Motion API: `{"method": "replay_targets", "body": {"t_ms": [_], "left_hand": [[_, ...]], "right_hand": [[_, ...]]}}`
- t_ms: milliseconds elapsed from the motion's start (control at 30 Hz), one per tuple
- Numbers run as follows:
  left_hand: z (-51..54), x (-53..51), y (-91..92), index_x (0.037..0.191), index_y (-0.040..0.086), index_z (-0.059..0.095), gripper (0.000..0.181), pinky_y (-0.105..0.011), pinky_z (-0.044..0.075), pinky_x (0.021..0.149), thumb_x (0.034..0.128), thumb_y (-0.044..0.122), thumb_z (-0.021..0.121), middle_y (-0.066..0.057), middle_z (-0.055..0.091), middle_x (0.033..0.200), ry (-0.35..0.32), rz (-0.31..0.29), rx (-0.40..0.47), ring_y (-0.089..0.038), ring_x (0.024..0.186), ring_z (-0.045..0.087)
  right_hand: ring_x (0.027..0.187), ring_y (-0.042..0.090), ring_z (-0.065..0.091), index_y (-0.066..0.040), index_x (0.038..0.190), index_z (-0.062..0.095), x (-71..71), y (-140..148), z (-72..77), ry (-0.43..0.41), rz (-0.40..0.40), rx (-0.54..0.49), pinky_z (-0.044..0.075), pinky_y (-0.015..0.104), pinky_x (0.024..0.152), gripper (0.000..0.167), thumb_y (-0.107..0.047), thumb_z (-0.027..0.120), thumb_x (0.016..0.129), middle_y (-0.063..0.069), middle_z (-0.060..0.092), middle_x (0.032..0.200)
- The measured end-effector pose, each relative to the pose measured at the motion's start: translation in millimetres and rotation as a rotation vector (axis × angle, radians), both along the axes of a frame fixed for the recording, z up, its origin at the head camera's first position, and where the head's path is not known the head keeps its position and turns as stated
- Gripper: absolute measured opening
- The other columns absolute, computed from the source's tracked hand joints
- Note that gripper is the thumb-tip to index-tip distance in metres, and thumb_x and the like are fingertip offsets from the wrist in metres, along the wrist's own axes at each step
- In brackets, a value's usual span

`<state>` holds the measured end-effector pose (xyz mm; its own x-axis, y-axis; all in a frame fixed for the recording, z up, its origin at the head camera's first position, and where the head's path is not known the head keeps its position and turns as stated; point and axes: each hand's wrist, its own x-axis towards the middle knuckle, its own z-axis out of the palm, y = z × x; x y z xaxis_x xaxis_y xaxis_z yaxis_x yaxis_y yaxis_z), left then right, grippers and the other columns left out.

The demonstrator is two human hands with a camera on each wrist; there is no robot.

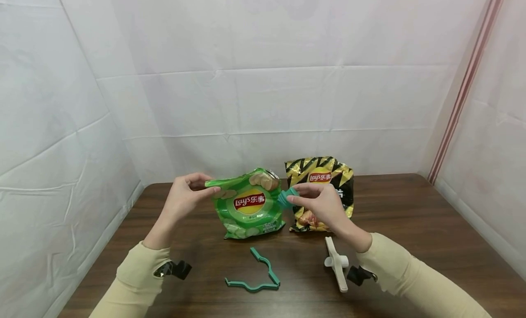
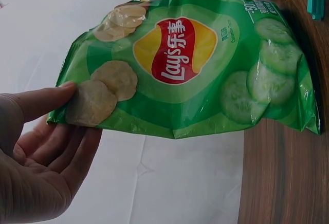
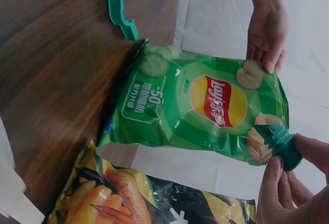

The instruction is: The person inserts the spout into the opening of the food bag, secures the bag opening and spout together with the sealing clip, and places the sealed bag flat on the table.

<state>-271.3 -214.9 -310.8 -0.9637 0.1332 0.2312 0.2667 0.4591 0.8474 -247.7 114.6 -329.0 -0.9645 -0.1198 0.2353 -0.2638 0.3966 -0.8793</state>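
Observation:
A green Lay's chip bag [image 1: 246, 217] stands on the table, its upper left corner pinched between the thumb and fingers of my left hand [image 1: 185, 195]. In the left wrist view the thumb of that hand [image 2: 46, 152] lies on the front of the bag [image 2: 200, 106]. My right hand [image 1: 322, 204] pinches a small teal ribbed spout piece [image 1: 287, 197] at the bag's right edge. The right wrist view shows this piece [image 3: 284, 147] over the bag's top corner; whether they touch I cannot tell.
A black and yellow Lay's bag [image 1: 347, 185] stands behind my right hand. Nearer on the brown table [image 1: 197, 290] lie a teal bent strip, unfolded [image 1: 252, 288], and a white clip with a round spout [image 1: 338, 263]. White cloth walls [image 1: 246, 103] rise behind and beside the table.

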Motion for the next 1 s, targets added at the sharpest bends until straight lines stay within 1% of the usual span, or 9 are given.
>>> {"method": "replay_targets", "body": {"t_ms": [133,367,500,633,767,1000], "left_hand": [[0.5,0.6,-0.5,0.099,0.007,0.071,0.029,-0.026,0.049,0.068,0.0809,0.029,0.076,-0.008,0.072,0.087,0.0,-0.018,0.006,-0.008,0.075,0.062],[-0.3,2.6,-3.0,0.101,0.008,0.07,0.028,-0.03,0.049,0.072,0.0824,0.028,0.075,-0.008,0.072,0.09,-0.006,-0.033,0.002,-0.008,0.079,0.062],[-2.6,2.3,-2.6,0.098,0.007,0.071,0.027,-0.033,0.049,0.074,0.0821,0.029,0.075,-0.006,0.072,0.085,-0.014,-0.037,0.009,-0.011,0.079,0.062],[-2.7,2.7,-1.0,0.097,0.006,0.071,0.027,-0.035,0.05,0.073,0.0819,0.027,0.075,-0.006,0.072,0.082,-0.019,-0.043,0.023,-0.013,0.078,0.063],[-1.6,3.2,0.0,0.097,0.004,0.071,0.027,-0.034,0.05,0.072,0.0818,0.026,0.075,-0.007,0.072,0.082,-0.02,-0.052,0.031,-0.012,0.077,0.063],[-1.6,3.2,-0.6,0.095,0.006,0.071,0.026,-0.035,0.049,0.07,0.0813,0.028,0.076,-0.007,0.072,0.08,-0.017,-0.055,0.025,-0.014,0.075,0.062]], "right_hand": [[0.086,0.017,0.067,-0.014,0.107,0.073,-4.7,0.5,2.3,0.026,-0.005,-0.003,0.054,0.038,0.069,0.035,-0.034,0.077,0.078,0.007,0.073,0.099],[0.09,0.017,0.068,-0.017,0.109,0.072,-11.9,1.4,9.1,0.08,-0.02,0.026,0.054,0.034,0.074,0.034,-0.036,0.075,0.081,0.005,0.073,0.102],[0.096,0.019,0.068,-0.016,0.112,0.071,-15.4,3.2,16.0,0.098,-0.015,0.012,0.055,0.035,0.079,0.035,-0.035,0.073,0.083,0.006,0.072,0.106],[0.1,0.02,0.068,-0.015,0.114,0.07,-17.9,4.1,24.1,0.103,-0.025,-0.005,0.054,0.037,0.083,0.037,-0.034,0.073,0.083,0.008,0.071,0.109],[0.101,0.021,0.067,-0.014,0.115,0.069,-21.1,3.3,28.2,0.119,-0.029,0.001,0.054,0.039,0.085,0.038,-0.035,0.073,0.083,0.009,0.07,0.11],[0.102,0.02,0.067,-0.018,0.115,0.07,-29.4,-0.4,29.8,0.131,-0.028,0.009,0.053,0.04,0.085,0.038,-0.037,0.073,0.082,0.007,0.07,0.11]]}}
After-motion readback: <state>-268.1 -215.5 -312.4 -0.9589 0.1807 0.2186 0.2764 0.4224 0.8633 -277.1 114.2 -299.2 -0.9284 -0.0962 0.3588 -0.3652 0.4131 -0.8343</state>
